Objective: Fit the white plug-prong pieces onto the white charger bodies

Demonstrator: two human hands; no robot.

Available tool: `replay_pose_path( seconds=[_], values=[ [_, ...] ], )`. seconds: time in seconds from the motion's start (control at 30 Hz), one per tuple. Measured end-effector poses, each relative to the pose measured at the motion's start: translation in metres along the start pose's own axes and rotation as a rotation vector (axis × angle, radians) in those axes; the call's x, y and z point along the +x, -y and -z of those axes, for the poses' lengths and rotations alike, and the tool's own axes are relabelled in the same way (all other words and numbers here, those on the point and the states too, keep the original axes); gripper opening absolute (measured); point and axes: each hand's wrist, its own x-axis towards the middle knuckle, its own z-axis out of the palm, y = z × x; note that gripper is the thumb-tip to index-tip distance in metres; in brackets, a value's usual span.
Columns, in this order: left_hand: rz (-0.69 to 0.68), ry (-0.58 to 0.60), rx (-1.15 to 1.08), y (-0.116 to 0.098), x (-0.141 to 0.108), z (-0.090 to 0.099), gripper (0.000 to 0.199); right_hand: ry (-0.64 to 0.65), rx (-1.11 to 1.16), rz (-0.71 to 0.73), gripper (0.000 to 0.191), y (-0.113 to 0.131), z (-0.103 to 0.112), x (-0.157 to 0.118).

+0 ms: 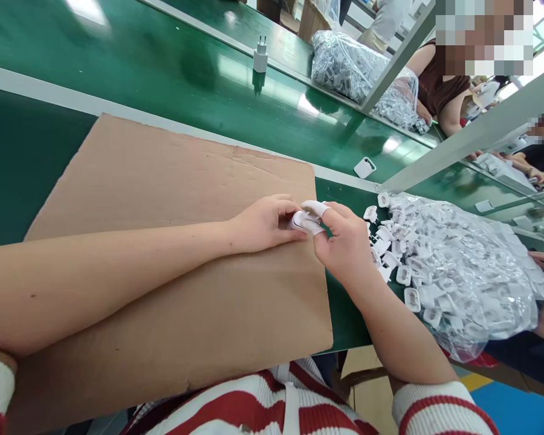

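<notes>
Over the right part of a cardboard sheet (172, 181), my two hands meet at a small white plastic charger piece (296, 222). My left hand (265, 223) pinches it from the left between thumb and fingers. From the right, my right hand (344, 235) grips the same piece, with white coverings on its thumb and a fingertip. Those fingers hide much of the piece, so its exact shape cannot be made out. Just right of my right hand, loose white plug parts (383, 241) lie on the green table (344, 314).
A clear plastic bag (471, 266) spills many white plug parts at the right. On the green belt (172, 78) stand a white plug charger (260, 57) and a white housing (365, 168). Behind a metal post (476, 115), co-workers sit near another filled bag (344, 63).
</notes>
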Motion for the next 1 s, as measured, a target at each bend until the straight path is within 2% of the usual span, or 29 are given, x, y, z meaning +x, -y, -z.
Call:
replay_pose_path(
  seconds=[0.1, 0.3, 0.4, 0.57, 0.8, 1.0],
  values=[
    [0.002, -0.005, -0.001, 0.001, 0.000, 0.000, 0.032, -0.011, -0.012, 0.022, 0.037, 0.000, 0.000, 0.001],
    [0.005, 0.001, -0.015, 0.000, 0.000, 0.000, 0.033, 0.111, 0.144, 0.009, 0.035, -0.008, 0.007, 0.009],
    [0.008, 0.009, -0.027, 0.000, 0.000, 0.000, 0.034, 0.076, 0.195, -0.007, 0.032, -0.010, 0.007, 0.007],
    [-0.007, 0.000, -0.031, 0.001, 0.001, 0.000, 0.032, 0.010, 0.136, 0.024, 0.033, -0.006, 0.004, 0.002],
    [-0.007, -0.026, -0.030, 0.000, 0.000, -0.001, 0.030, 0.084, -0.005, -0.011, 0.038, 0.002, 0.005, 0.008],
    [0.027, -0.056, 0.001, -0.001, -0.002, -0.004, 0.032, 0.032, -0.041, -0.073, 0.038, 0.004, -0.004, 0.003]
  ],
)
